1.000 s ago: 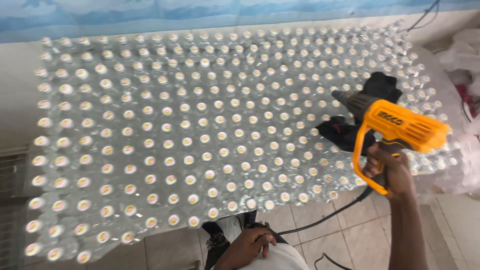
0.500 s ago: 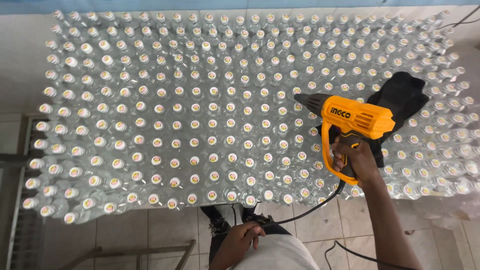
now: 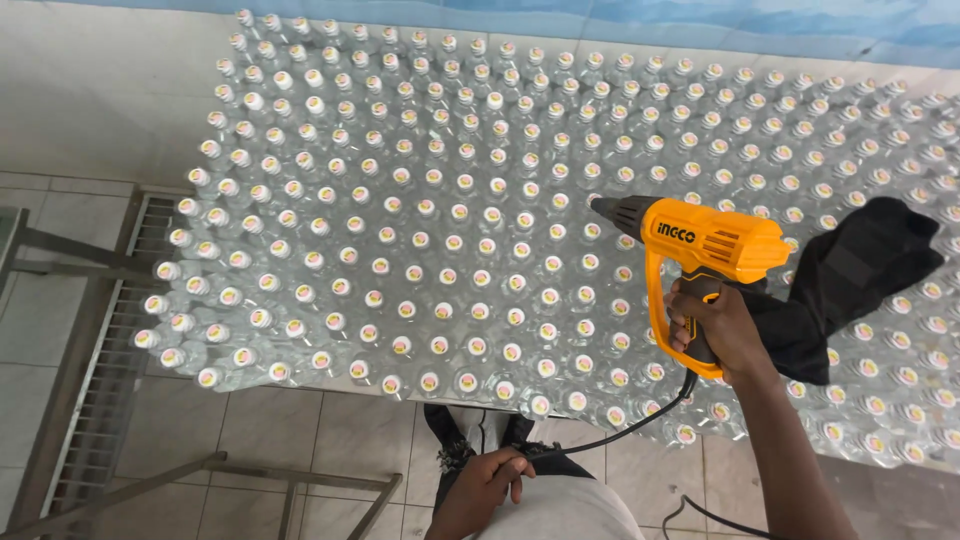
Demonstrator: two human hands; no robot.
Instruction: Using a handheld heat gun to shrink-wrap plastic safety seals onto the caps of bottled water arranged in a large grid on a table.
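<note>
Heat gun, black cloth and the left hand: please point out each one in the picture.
heat gun [image 3: 725, 240], head view, on its orange body.
black cloth [image 3: 860, 270], head view, on its middle.
left hand [image 3: 490, 480], head view, on its back.

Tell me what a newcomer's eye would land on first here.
First, the mass of clear capped bottles standing in tight rows across the whole table. Next, the bright orange heat gun in the right hand, nozzle pointing left just above the caps at centre right. A black cloth lies on the bottles behind it, and the left hand rests low by the person's body.
</note>
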